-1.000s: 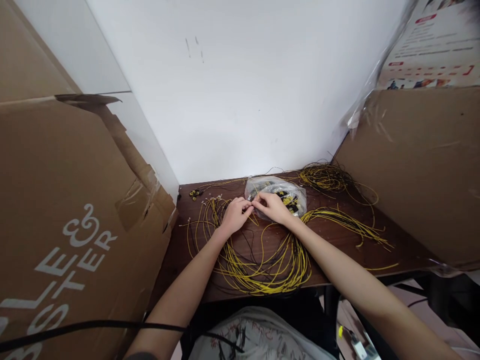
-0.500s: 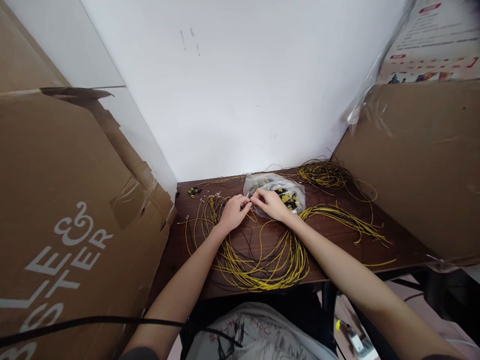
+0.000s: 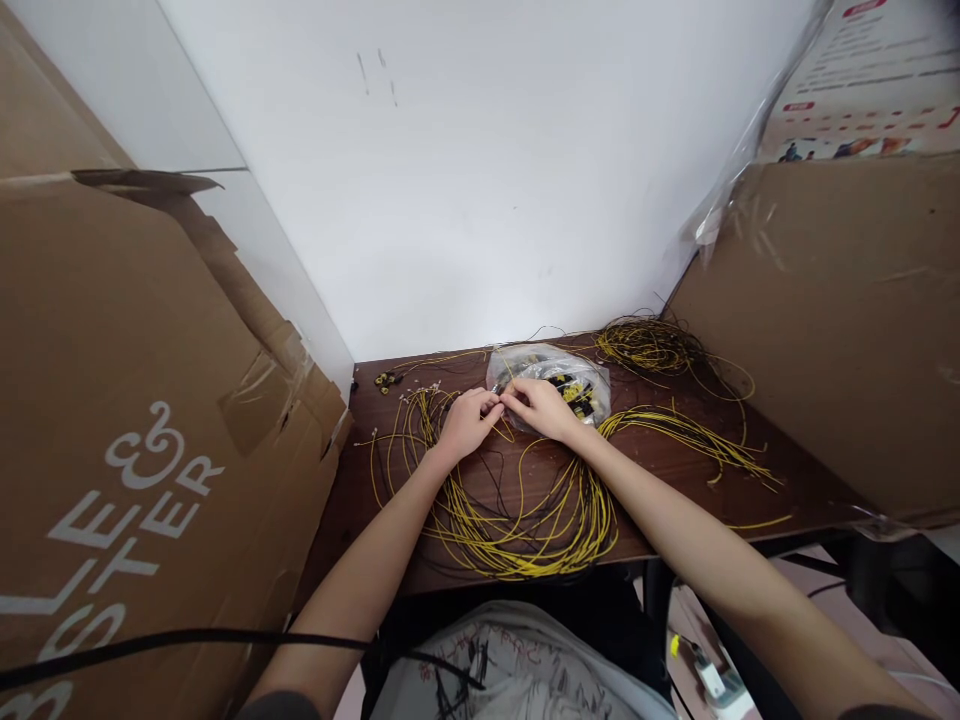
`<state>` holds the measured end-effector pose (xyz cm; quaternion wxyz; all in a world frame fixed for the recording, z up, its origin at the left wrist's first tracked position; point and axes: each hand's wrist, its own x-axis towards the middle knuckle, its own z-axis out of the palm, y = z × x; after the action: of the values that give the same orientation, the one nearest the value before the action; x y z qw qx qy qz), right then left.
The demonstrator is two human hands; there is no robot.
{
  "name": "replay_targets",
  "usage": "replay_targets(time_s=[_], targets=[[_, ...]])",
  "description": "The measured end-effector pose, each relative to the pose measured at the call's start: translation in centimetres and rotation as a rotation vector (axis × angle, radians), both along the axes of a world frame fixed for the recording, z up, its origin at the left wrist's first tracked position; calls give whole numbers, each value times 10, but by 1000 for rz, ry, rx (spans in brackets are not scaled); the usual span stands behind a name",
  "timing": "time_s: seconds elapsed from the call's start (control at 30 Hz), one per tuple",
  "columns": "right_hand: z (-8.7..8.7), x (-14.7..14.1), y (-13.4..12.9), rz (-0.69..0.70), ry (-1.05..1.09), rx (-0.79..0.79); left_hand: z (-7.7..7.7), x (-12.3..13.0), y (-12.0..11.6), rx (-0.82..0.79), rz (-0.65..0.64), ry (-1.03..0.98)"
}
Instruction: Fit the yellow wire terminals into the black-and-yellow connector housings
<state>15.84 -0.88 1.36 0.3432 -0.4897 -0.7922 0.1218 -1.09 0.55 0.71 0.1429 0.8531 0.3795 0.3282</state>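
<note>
My left hand (image 3: 466, 424) and my right hand (image 3: 541, 408) meet fingertip to fingertip over the brown table (image 3: 495, 475). Both are pinched closed on something too small to make out, with a thin yellow wire by the fingers. Just behind and beside my right hand lies a clear plastic bag (image 3: 592, 385) holding black and yellow parts. A large loop of yellow and black wires (image 3: 525, 560) curves below my hands, its left ends beside my left hand and its right ends fanning out past my right wrist.
A tangled wire bundle (image 3: 645, 345) lies at the back right. Small black and yellow pieces (image 3: 386, 382) sit at the back left. Cardboard stands on the left (image 3: 150, 350) and right (image 3: 840, 330), with a white wall (image 3: 487, 180) behind. A black cable (image 3: 187, 637) crosses the lower left.
My hands stay together in nearly the same place, with only slight finger movement. The view has shifted very slightly.
</note>
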Motion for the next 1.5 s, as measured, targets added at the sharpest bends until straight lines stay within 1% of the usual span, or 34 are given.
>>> replay_targets(time_s=[0.23, 0.3, 0.63, 0.8, 0.93, 1.07, 1.2, 1.3, 1.4, 1.5], targets=[[-3, -3, -1, -33, 211, -37, 0, 0, 0, -34, -10, -19], [-3, -3, -1, -38, 241, -38, 0, 0, 0, -33, -10, -13], [-4, -1, 0, -42, 97, -18, -1, 0, 1, -7, 2, 10], [-6, -4, 0, -77, 167, -18, 0, 1, 0, -13, 2, 1], [-5, -3, -1, -68, 243, -12, 1, 1, 0, -11, -10, 8], [-3, -1, 0, -12, 220, -29, 0, 0, 0, -7, -1, 14], [-3, 0, 1, -12, 166, -36, -1, 0, 0, -4, 6, 17], [-4, -1, 1, -1, 218, -33, 0, 0, -1, -10, 1, 10], [-4, -2, 0, -20, 283, -33, 0, 0, -1, -14, -6, 6], [-4, -2, 0, -22, 291, -31, 0, 0, -1, -11, -6, 11]])
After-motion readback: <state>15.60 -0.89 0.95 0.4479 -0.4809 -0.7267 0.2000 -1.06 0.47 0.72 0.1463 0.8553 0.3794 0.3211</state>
